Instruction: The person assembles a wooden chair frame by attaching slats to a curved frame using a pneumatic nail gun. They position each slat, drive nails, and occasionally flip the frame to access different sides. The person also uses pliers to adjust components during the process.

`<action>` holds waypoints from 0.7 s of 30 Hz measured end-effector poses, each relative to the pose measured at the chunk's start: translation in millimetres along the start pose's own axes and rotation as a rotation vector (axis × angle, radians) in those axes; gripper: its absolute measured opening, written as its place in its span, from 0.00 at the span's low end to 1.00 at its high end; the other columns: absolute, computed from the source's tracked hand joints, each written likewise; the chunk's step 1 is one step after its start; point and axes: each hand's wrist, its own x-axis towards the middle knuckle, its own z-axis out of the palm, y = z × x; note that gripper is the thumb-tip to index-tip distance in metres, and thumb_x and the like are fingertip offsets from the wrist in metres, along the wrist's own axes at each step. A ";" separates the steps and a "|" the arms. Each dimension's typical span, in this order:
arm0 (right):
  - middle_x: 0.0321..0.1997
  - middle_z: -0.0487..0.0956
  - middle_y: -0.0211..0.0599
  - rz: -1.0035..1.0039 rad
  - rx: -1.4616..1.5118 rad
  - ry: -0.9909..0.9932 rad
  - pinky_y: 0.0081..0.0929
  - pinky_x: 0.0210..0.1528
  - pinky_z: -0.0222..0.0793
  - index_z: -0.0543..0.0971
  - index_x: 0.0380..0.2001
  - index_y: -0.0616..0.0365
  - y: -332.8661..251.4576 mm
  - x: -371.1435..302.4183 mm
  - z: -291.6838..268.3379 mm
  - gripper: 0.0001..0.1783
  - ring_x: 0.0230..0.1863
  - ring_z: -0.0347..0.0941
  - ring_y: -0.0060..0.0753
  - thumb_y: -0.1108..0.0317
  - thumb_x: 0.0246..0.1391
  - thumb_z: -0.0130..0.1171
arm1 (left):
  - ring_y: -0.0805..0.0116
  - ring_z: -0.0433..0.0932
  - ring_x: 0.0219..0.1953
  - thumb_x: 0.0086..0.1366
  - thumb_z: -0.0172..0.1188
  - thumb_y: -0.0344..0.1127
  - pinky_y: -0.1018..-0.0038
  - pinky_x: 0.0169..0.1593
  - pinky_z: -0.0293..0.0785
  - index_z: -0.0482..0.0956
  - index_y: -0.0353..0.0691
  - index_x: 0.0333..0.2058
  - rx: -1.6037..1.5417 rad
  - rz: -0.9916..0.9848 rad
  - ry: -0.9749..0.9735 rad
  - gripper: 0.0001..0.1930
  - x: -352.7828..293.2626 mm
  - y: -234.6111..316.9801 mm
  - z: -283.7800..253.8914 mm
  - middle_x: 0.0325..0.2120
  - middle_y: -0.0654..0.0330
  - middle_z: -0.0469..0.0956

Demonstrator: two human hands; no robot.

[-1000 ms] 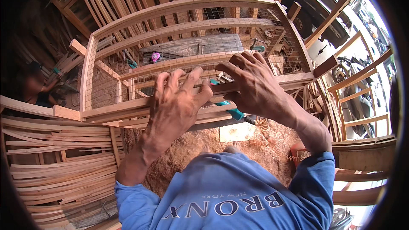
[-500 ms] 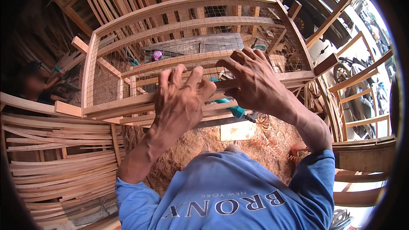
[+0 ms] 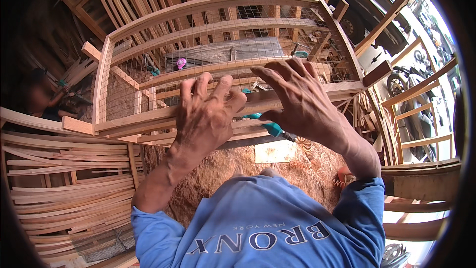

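1. The floor [image 3: 213, 171], covered in wood dust, is down below both hands.
2. The big wooden frame [image 3: 210, 4] with a wire net [image 3: 121, 92] is under the hands and reaches out past them. Its near bar runs beneath their fingers.
3. A pile of long wood strips [image 3: 69, 178] is to the left of the left hand, on the body's side.
4. Another person [image 3: 44, 94] is well off to the left, in the dark.
5. The right hand [image 3: 305, 97] is wide open, thumb apart from the fingers. The left hand [image 3: 204, 114] is half open, fingers bent. I can't tell if either one grips the near bar.
6. A pale flat board [image 3: 275, 153] lies on the floor, below the gap between the hands.
7. A blue-green tool [image 3: 271, 128] shows near the right thumb.
8. A small pink thing [image 3: 181, 63] sits past the left hand.
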 end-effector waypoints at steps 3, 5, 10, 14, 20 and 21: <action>0.57 0.74 0.47 0.099 -0.097 0.237 0.46 0.58 0.68 0.75 0.59 0.57 -8.0 -44.5 -24.8 0.39 0.59 0.70 0.48 0.59 0.43 0.77 | 0.50 0.73 0.51 0.49 0.67 0.27 0.53 0.50 0.64 0.77 0.46 0.37 0.021 0.025 -0.014 0.15 -0.5 -1.3 -0.6 0.49 0.59 0.75; 0.51 0.80 0.46 0.235 0.163 0.155 0.39 0.50 0.77 0.80 0.50 0.58 -12.7 -88.2 -34.0 0.30 0.50 0.79 0.47 0.59 0.44 0.77 | 0.50 0.74 0.50 0.48 0.67 0.26 0.53 0.49 0.64 0.77 0.47 0.39 0.039 0.040 -0.010 0.17 0.0 -2.1 0.0 0.48 0.59 0.75; 0.49 0.77 0.61 0.296 0.214 -0.421 0.46 0.55 0.72 0.75 0.51 0.68 2.6 -127.3 121.4 0.23 0.53 0.75 0.58 0.65 0.56 0.62 | 0.53 0.72 0.51 0.50 0.64 0.25 0.54 0.51 0.61 0.75 0.45 0.36 0.043 0.033 0.022 0.14 -1.1 -0.3 2.9 0.47 0.60 0.73; 0.41 0.75 0.51 0.310 -0.210 -0.151 0.43 0.52 0.66 0.78 0.35 0.63 14.3 -137.0 222.5 0.11 0.45 0.73 0.49 0.67 0.51 0.56 | 0.54 0.71 0.52 0.51 0.66 0.26 0.53 0.53 0.61 0.74 0.46 0.36 0.052 0.032 0.024 0.14 -2.3 0.5 3.1 0.47 0.61 0.72; 0.50 0.75 0.51 -0.022 -0.389 0.052 0.45 0.68 0.57 0.79 0.45 0.67 0.7 -128.1 246.9 0.22 0.57 0.69 0.48 0.63 0.51 0.55 | 0.56 0.72 0.52 0.53 0.68 0.27 0.54 0.54 0.61 0.75 0.46 0.36 0.038 0.030 0.031 0.13 -2.0 -1.2 4.2 0.45 0.63 0.72; 0.57 0.74 0.56 0.030 -0.398 -0.187 0.49 0.74 0.52 0.76 0.54 0.66 -0.2 -118.9 253.7 0.26 0.60 0.68 0.52 0.63 0.53 0.54 | 0.56 0.72 0.52 0.53 0.68 0.27 0.54 0.54 0.61 0.75 0.46 0.36 0.037 0.030 0.029 0.13 -2.3 -0.8 4.5 0.46 0.63 0.72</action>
